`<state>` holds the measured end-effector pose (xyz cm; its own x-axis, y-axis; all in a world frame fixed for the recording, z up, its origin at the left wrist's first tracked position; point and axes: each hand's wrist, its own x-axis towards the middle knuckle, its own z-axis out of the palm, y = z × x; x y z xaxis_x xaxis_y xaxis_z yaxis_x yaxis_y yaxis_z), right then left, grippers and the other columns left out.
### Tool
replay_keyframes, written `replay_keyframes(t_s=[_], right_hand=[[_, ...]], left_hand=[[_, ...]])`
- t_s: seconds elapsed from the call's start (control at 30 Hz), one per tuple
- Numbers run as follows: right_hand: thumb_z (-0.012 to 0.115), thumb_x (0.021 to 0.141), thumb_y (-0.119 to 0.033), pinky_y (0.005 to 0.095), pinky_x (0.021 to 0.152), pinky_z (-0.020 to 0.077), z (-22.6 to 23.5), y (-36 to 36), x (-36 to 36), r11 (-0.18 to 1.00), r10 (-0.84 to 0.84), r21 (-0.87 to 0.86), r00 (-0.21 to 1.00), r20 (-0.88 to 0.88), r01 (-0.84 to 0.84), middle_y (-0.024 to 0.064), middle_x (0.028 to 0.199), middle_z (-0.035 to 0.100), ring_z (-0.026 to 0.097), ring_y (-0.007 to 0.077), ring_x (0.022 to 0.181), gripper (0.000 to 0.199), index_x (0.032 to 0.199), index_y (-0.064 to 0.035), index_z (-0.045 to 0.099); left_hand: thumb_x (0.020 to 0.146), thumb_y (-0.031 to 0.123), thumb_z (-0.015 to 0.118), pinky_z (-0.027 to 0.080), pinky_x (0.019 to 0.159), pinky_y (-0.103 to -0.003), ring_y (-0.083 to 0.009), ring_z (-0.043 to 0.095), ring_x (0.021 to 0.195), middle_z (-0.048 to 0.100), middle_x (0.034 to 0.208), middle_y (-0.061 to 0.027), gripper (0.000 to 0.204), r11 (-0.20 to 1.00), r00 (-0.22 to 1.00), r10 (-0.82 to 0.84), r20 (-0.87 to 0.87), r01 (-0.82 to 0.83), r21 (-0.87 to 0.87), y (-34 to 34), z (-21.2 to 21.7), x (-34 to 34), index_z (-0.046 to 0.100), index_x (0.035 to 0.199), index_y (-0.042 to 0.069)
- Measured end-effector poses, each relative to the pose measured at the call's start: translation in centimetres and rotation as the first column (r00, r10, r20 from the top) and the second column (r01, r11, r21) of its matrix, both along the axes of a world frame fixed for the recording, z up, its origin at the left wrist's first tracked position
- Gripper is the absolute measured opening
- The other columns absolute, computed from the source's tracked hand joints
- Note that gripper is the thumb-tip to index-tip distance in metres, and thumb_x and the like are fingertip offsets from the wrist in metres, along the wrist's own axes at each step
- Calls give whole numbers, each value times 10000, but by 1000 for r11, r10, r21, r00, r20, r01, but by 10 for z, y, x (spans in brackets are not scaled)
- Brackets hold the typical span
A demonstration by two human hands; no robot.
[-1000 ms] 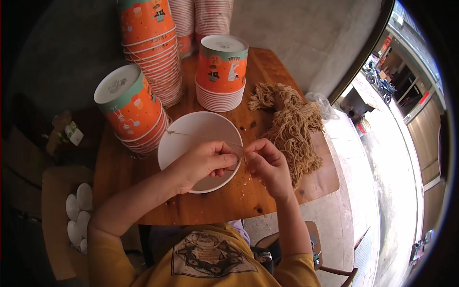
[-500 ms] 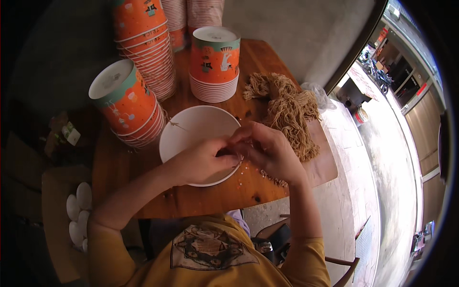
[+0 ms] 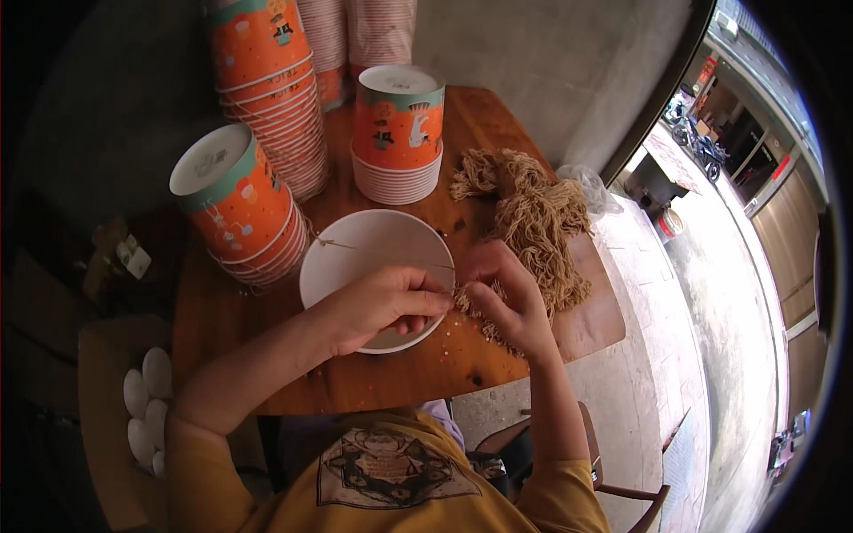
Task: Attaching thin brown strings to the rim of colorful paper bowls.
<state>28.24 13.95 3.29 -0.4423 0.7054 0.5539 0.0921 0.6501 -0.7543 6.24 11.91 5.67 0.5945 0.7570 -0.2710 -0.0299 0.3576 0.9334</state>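
My left hand (image 3: 382, 306) reaches over the right part of a white bowl (image 3: 355, 233), its fingers pinched on a thin straight strand (image 3: 382, 252) that runs across the bowl toward its upper-left rim. My right hand (image 3: 508, 298) meets it fingertip to fingertip at the bowl's right rim. It pinches a small bunch of tan noodles (image 3: 475, 306) at the near edge of the big noodle pile (image 3: 538, 213). The inside of the bowl looks empty where it shows.
All of this lies on a round wooden table (image 3: 498, 120). Stacks of orange paper cups stand at the left (image 3: 235, 204), at the back left (image 3: 271, 80) and behind the bowl (image 3: 397, 124). A clear bag (image 3: 591, 188) lies by the noodles. White round things (image 3: 142, 404) sit low on the left.
The two hands have drawn together and now stay fingertip to fingertip at the bowl's right rim. The view has shifted a little.
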Motion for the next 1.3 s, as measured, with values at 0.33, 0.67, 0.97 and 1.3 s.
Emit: replay_keyframes(t_s=[0.33,0.67,0.97,1.3], right_hand=[[800,748,-89,345,732,483,-4,-31,-2,947,-299,180,933,200,265,84,910,567,582,277,846,242,913,-70,625],[776,764,-19,321,691,489,-8,-47,-19,968,-250,16,966,67,249,65,865,550,572,216,809,174,868,-39,638],[705,825,-21,291,667,484,-22,-36,-3,970,-203,-138,979,-4,200,57,882,597,575,177,754,158,964,-46,634],[734,842,-81,255,566,454,-4,-36,-7,963,-244,-98,967,78,251,38,813,598,546,123,615,126,906,-33,638]], left_hand=[[947,163,614,431,612,-175,-59,558,731,611,879,-3,164,995,999,25,37,-22,-95,6,-4,4,622,1032,23],[954,110,574,463,718,-254,-105,585,837,613,1004,-37,201,969,996,55,69,-36,-243,8,-5,11,571,1133,19],[891,13,593,504,757,-259,-135,593,870,586,970,-76,251,977,993,75,87,-55,-208,4,4,13,521,1131,4],[910,-28,553,495,788,-250,-92,566,859,563,958,-34,152,859,968,158,-193,-39,510,-8,3,16,492,1037,31]])
